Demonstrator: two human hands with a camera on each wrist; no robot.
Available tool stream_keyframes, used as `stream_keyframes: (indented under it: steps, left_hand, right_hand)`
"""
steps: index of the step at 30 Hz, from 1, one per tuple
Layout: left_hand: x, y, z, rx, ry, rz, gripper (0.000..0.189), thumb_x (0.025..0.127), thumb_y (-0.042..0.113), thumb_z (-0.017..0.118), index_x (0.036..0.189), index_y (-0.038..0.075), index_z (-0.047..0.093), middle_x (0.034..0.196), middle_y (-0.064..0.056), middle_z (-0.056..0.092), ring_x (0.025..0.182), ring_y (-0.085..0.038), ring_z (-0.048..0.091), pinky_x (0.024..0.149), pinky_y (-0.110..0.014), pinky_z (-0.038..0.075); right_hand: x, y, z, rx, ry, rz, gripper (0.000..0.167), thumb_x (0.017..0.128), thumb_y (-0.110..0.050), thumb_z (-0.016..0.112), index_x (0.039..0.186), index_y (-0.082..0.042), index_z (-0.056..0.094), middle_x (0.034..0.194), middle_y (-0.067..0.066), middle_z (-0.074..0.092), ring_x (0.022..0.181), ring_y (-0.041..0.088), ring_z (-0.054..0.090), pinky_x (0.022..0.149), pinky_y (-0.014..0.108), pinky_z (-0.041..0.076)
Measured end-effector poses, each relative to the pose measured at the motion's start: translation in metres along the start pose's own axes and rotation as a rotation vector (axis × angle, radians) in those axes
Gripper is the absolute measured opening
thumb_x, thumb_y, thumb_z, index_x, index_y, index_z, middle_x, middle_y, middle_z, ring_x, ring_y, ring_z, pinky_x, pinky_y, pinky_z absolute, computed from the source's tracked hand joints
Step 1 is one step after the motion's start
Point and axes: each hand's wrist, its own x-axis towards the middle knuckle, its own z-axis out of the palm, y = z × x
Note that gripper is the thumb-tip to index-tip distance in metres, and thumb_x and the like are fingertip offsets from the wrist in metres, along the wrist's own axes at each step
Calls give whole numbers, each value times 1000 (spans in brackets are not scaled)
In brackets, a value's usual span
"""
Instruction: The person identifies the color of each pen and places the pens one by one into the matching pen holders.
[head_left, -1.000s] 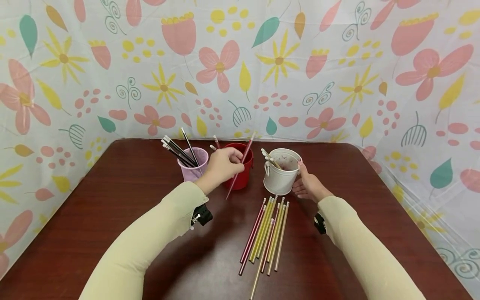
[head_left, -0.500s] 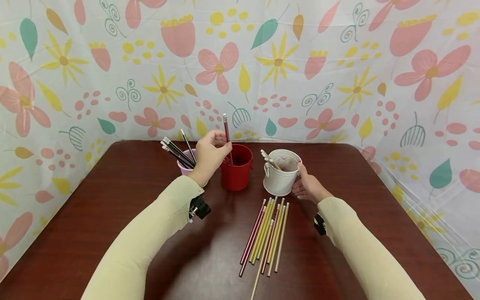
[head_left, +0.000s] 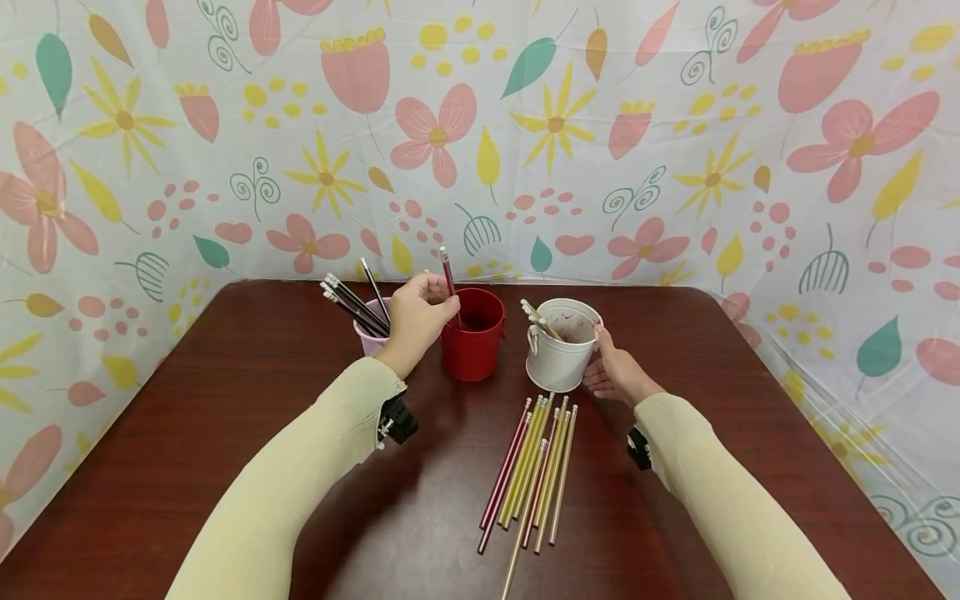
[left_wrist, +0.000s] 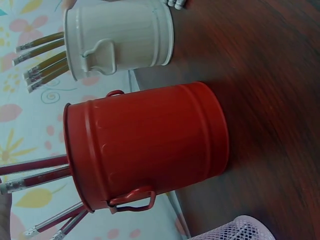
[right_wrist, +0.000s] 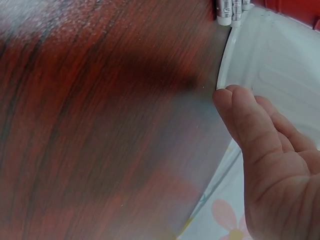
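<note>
My left hand (head_left: pixel 417 315) pinches a dark red pencil (head_left: pixel 447 268) by its upper part, eraser end up. The pencil's lower end is inside the red bucket (head_left: pixel 474 354). In the left wrist view, several red pencils lean out of that bucket's mouth, and only a sliver of the hand shows at the left edge. My right hand (head_left: pixel 618 373) rests against the right side of the white bucket (head_left: pixel 557 367), thumb at its rim. The right wrist view shows its fingers (right_wrist: pixel 250 120) fairly straight along the bucket's wall. Several yellow-gold pencils (left_wrist: pixel 47 67) stand in the white bucket.
Left of the red bucket, a pink mesh cup (head_left: pixel 369 340) holds several black pencils (head_left: pixel 356 305); my left hand partly hides it. Loose red and gold pencils (head_left: pixel 531 471) lie on the brown table (head_left: pixel 247 367) before the white bucket. A floral cloth (head_left: pixel 480 142) hangs behind.
My left hand moved left and turned the red pencil from slanting across the red bucket's front to standing in its mouth, then lowered it slightly. The right hand and white bucket stayed put.
</note>
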Motion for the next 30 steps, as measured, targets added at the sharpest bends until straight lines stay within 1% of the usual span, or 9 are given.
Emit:
stream_keyframes:
  steps: [3, 9, 12, 16, 19, 24, 27, 30]
  left_hand:
    - [-1, -5, 2, 44, -2, 28, 11, 77, 0, 67, 87, -4, 66, 82, -18, 69, 75, -28, 65, 64, -22, 48]
    - [-3, -10, 3, 67, -8, 39, 11, 75, -2, 68, 85, -4, 65, 82, -17, 70, 74, -27, 66, 63, -21, 47]
    - [-3, -12, 3, 74, -16, 44, 11, 75, -2, 68, 86, -4, 65, 84, -18, 70, 76, -28, 67, 65, -26, 50]
    - [-3, -16, 4, 80, -30, 20, 11, 77, 0, 68, 87, -4, 65, 84, -17, 70, 77, -28, 67, 68, -31, 53]
    - [-3, -20, 6, 73, -39, 2, 11, 76, -1, 68, 87, -4, 65, 83, -17, 70, 76, -28, 65, 68, -28, 52]
    - [-4, -30, 10, 52, -39, -14, 12, 75, -2, 67, 86, -6, 65, 83, -19, 69, 76, -28, 62, 66, -21, 46]
    - [-5, -35, 11, 66, -47, -24, 13, 75, -1, 68, 87, -5, 65, 83, -18, 69, 76, -26, 61, 66, -21, 44]
    - [-6, -41, 13, 98, -53, -13, 14, 74, 0, 68, 87, -4, 65, 83, -16, 69, 76, -25, 61, 66, -23, 44]
  right_hand:
    - [0, 0, 0, 2, 1, 0, 100, 93, -67, 7, 114, 22, 49, 100, 25, 60, 83, 24, 59, 76, 34, 51]
    - [0, -2, 0, 8, 13, 18, 99, 94, -66, 7, 113, 21, 49, 97, 23, 61, 80, 22, 59, 74, 33, 52]
    - [1, -2, 1, 18, 22, 28, 98, 94, -66, 8, 112, 21, 49, 96, 22, 61, 79, 22, 59, 72, 32, 52]
    - [1, -1, 1, 20, 27, 30, 99, 93, -67, 9, 113, 21, 49, 96, 22, 62, 79, 22, 59, 72, 32, 52]
    - [1, -1, 1, 19, 27, 33, 99, 93, -67, 9, 113, 21, 49, 97, 23, 62, 80, 22, 59, 72, 32, 52]
    - [1, -1, 1, 29, 31, 35, 99, 93, -67, 9, 112, 21, 49, 95, 21, 61, 79, 22, 59, 72, 33, 52]
    - [1, -1, 1, 31, 34, 35, 98, 93, -68, 10, 111, 20, 50, 94, 20, 61, 78, 22, 59, 72, 33, 52]
    - [1, -1, 1, 29, 30, 28, 98, 93, -67, 9, 112, 20, 50, 95, 22, 61, 79, 22, 59, 73, 33, 52]
